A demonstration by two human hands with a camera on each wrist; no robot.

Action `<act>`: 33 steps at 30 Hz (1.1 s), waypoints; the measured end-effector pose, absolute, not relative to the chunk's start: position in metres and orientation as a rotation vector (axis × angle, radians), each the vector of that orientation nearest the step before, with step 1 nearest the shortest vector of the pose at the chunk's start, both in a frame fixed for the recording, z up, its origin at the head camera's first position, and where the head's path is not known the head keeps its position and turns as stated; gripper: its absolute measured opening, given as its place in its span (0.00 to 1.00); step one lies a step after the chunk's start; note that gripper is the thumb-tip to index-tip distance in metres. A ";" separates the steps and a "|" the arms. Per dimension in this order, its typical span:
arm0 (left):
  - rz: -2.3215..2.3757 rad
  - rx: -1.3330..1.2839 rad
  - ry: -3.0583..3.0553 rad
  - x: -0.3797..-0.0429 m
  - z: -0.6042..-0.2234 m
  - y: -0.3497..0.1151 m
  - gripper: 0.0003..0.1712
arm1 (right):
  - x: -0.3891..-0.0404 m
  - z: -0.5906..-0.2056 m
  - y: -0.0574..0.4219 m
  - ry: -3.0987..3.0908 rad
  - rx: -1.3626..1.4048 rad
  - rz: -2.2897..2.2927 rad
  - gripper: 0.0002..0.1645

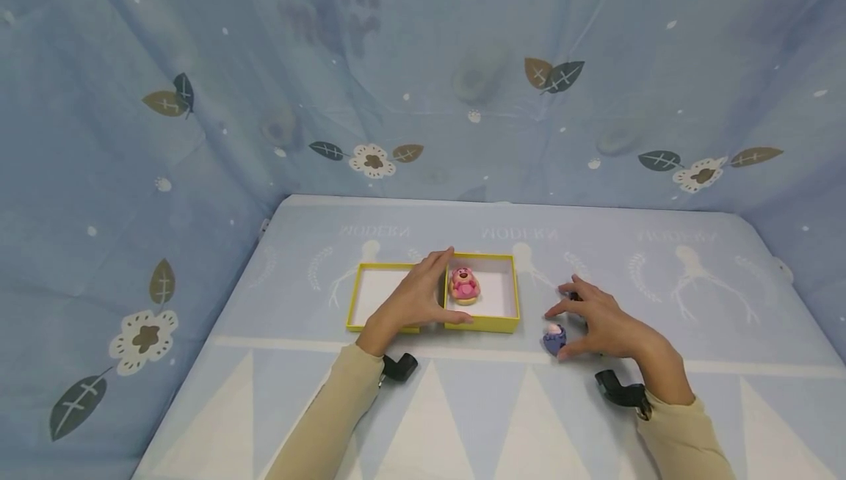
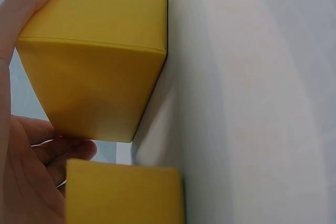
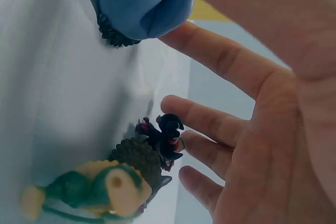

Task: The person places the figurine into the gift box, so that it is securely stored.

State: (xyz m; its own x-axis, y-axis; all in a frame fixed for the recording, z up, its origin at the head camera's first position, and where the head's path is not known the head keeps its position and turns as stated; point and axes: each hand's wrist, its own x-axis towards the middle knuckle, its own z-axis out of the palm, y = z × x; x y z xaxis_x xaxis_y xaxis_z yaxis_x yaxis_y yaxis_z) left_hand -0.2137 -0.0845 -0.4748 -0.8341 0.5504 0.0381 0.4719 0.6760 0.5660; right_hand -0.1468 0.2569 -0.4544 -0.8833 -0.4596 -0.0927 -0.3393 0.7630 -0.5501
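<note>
Left hand (image 1: 415,295) is clamped across the open yellow box (image 1: 485,324): thumb on the near wall, fingers at the far side, per the left wrist view. Pink bear figure (image 1: 465,288) sits inside, toward the box's left wall, face up. White interior.

Shallow yellow tray (image 1: 380,295) lies just left of the box, inside up, partly covered by the left hand in the head view; left wrist view shows a gap between the two.

Right hand (image 1: 604,322) is spread, thumb and index apart, either side of the blue figure (image 1: 554,340) on the worktop (image 1: 595,252), right of the box. Index shows a small gap to it from the head; can't really tell if the thumb touches, since it blocks the right wrist view.

Same wrist view: small black figure (image 3: 168,135) near the other fingertips, green-and-yellow figure (image 3: 105,187) lying beside it. Both mostly hidden by the hand from the head.

Blue patterned curtain (image 1: 423,40) behind. Tan sleeves (image 1: 330,414), black camera (image 1: 621,390) at the right wrist.
</note>
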 end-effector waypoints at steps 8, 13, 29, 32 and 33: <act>0.862 0.839 2.750 -0.214 -0.474 -0.086 0.73 | -0.145 -0.455 0.259 2.727 -0.724 -0.798 0.30; 0.868 0.863 2.755 -0.214 -0.474 -0.085 0.73 | -0.146 -0.455 0.258 2.753 -0.743 -0.764 0.26; 0.889 0.856 2.745 -0.213 -0.475 -0.085 0.73 | -0.151 -0.451 0.255 2.833 -0.743 -0.793 0.24; 0.891 0.856 2.745 -0.213 -0.474 -0.085 0.73 | -0.152 -0.449 0.256 2.833 -0.745 -0.838 0.25; 0.890 0.856 2.746 -0.213 -0.474 -0.085 0.73 | -0.152 -0.448 0.257 2.830 -0.745 -0.851 0.24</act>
State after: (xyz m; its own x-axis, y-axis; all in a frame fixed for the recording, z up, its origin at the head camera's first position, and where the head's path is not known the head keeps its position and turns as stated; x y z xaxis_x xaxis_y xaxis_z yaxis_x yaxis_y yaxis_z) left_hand -0.2128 -0.0849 -0.4740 -0.8305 0.5549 0.0489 0.4781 0.6650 0.5737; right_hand -0.1517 0.2568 -0.4485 -0.8763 -0.4793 0.0492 -0.4270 0.7252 -0.5401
